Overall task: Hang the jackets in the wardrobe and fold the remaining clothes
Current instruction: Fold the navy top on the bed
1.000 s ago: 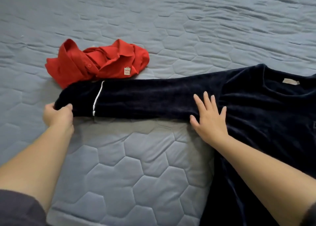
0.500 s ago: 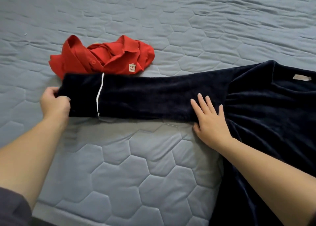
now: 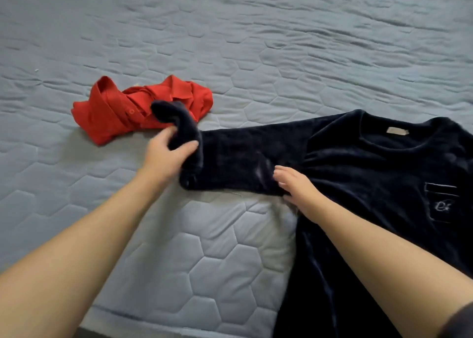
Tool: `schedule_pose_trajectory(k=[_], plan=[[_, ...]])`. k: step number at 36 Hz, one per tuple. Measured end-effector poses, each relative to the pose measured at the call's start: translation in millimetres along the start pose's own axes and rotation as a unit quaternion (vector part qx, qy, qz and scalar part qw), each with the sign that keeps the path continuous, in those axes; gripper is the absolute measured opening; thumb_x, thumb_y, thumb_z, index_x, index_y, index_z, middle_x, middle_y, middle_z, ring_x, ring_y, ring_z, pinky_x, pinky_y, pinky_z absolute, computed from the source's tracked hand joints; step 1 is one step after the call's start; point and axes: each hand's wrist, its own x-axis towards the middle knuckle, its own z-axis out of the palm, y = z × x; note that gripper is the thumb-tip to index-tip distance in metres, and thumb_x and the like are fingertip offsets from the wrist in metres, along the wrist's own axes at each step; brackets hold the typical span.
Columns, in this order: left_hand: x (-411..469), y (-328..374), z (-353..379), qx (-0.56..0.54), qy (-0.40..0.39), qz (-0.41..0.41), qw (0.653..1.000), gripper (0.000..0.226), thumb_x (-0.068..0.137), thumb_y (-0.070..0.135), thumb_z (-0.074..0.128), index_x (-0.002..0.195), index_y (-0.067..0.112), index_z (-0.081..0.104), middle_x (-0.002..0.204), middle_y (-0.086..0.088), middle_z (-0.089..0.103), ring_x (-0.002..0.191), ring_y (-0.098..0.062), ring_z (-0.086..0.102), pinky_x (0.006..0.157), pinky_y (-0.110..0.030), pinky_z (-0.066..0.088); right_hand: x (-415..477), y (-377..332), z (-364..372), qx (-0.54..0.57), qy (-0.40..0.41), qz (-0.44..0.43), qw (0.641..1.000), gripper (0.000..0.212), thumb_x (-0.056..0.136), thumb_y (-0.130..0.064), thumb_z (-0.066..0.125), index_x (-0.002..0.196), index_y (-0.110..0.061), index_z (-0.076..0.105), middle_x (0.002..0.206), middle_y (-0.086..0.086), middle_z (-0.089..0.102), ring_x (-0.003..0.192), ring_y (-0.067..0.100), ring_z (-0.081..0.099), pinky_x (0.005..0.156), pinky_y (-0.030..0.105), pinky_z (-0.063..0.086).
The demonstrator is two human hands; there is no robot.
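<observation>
left grip (image 3: 166,156) clutches navy sleeve (image 3: 230,158), right grip (image 3: 299,191) presses it open-fingered on quilted grey bedspread (image 3: 230,261).

Quick rundown of where stuff sits: your long-sleeved top (image 3: 371,174) is flat on the bed cover (image 3: 256,43), filling the right side of the frame and running off the right and bottom edges. The neck label (image 3: 397,131) is upper right, the chest pocket (image 3: 440,202) is below it by the right edge. The sleeve (image 3: 230,158) stretches left to mid-frame. Your left hand (image 3: 166,156) grips it there, with the cuff end sticking up above that hand and overlapping the crumpled shirt (image 3: 110,112), which lies on the cover left of centre. Your right hand (image 3: 299,191) rests where the sleeve meets the body.
</observation>
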Motion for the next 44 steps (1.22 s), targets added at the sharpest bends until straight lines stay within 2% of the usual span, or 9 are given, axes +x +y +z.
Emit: schedule_pose_trajectory(k=[5,11,16,21,27,32,37,40,44], plan=[[-66.1,97.2,96.3,-0.044,-0.209,0.071,0.974,0.025,0.081,0.0,0.065,0.085,0.024,0.063,0.075,0.014,0.066,0.071,0.006,0.056,0.071,-0.014,0.047,-51.5,-42.3,-62.2,0.338,-0.127,0.069,0.93,0.065,0.086,-0.069,0.039,0.129,-0.023,0.053,0.124,0.012,0.064,0.108,0.034,0.064,0.086,0.056,0.05],[-165.8,148.8,207.0,-0.006,-0.33,0.131,0.935,0.022,0.081,0.005,0.069,0.102,0.011,0.07,0.096,0.007,0.066,0.092,-0.002,0.06,0.089,-0.019,0.045,-135.8,-43.8,-178.7,0.391,-0.083,0.042,0.916,0.065,0.081,-0.064,0.045,0.084,-0.008,0.077,0.087,0.012,0.072,0.078,0.024,0.071,0.067,0.034,0.057],[-244.4,149.0,285.8,-0.021,-0.465,0.006,0.885,0.024,0.084,0.027,0.066,0.109,0.027,0.069,0.104,0.014,0.069,0.094,0.008,0.061,0.091,-0.016,0.047,-194.9,22.8,-284.3,0.332,-0.023,0.133,0.933,0.042,0.074,-0.05,0.061,0.082,-0.01,0.068,0.07,0.01,0.068,0.06,0.02,0.067,0.056,0.028,0.056],[-277.9,69.6,300.0,0.134,-0.285,-0.089,0.945,0.014,0.085,0.014,0.061,0.095,0.021,0.07,0.095,0.009,0.068,0.091,-0.005,0.062,0.087,-0.019,0.045,-211.9,110.0,-347.7,0.215,0.004,0.226,0.95,0.043,0.085,-0.045,0.051,0.12,-0.021,0.059,0.098,0.009,0.071,0.082,0.026,0.068,0.068,0.037,0.054],[-300.4,-22.8,245.5,0.338,-0.091,-0.184,0.918,0.024,0.082,0.01,0.062,0.105,0.014,0.063,0.115,-0.01,0.057,0.107,-0.027,0.054,0.093,-0.041,0.045,-188.1,174.1,-343.2,-0.063,0.062,0.249,0.965,0.033,0.09,-0.031,0.059,0.122,-0.024,0.054,0.116,0.0,0.061,0.1,0.019,0.055,0.085,0.04,0.047],[-312.3,-48.9,225.1,0.374,-0.003,-0.242,0.895,0.057,0.08,0.018,0.069,0.131,0.012,0.045,0.134,-0.014,0.044,0.12,-0.036,0.045,0.099,-0.049,0.038,-170.6,194.5,-329.2,-0.198,0.14,0.168,0.956,0.036,0.082,-0.024,0.069,0.113,-0.021,0.052,0.096,-0.001,0.06,0.077,0.012,0.056,0.059,0.026,0.04],[-325.6,-71.9,203.9,0.28,-0.061,-0.359,0.888,0.044,0.092,0.035,0.058,0.121,0.003,0.056,0.121,-0.023,0.06,0.113,-0.039,0.054,0.091,-0.041,0.042,-164.4,205.0,-325.3,-0.226,0.195,0.154,0.942,0.009,0.078,-0.01,0.061,0.081,-0.019,0.06,0.082,0.008,0.065,0.08,0.028,0.065,0.074,0.042,0.058],[-346.6,-79.6,185.3,0.314,-0.048,-0.383,0.867,0.043,0.093,0.045,0.052,0.115,0.009,0.059,0.116,-0.02,0.062,0.108,-0.039,0.055,0.083,-0.04,0.044,-177.4,214.3,-342.3,-0.237,0.245,0.189,0.921,0.013,0.08,-0.007,0.056,0.089,-0.009,0.066,0.091,0.019,0.067,0.093,0.039,0.064,0.085,0.049,0.054],[-363.1,-81.4,178.1,0.338,-0.041,-0.434,0.834,0.048,0.093,0.053,0.047,0.116,0.01,0.053,0.117,-0.019,0.06,0.107,-0.037,0.055,0.08,-0.038,0.042,-200.1,220.0,-356.3,-0.269,0.24,0.249,0.899,0.016,0.084,-0.006,0.055,0.099,-0.01,0.06,0.095,0.019,0.063,0.094,0.04,0.062,0.068,0.043,0.057]])
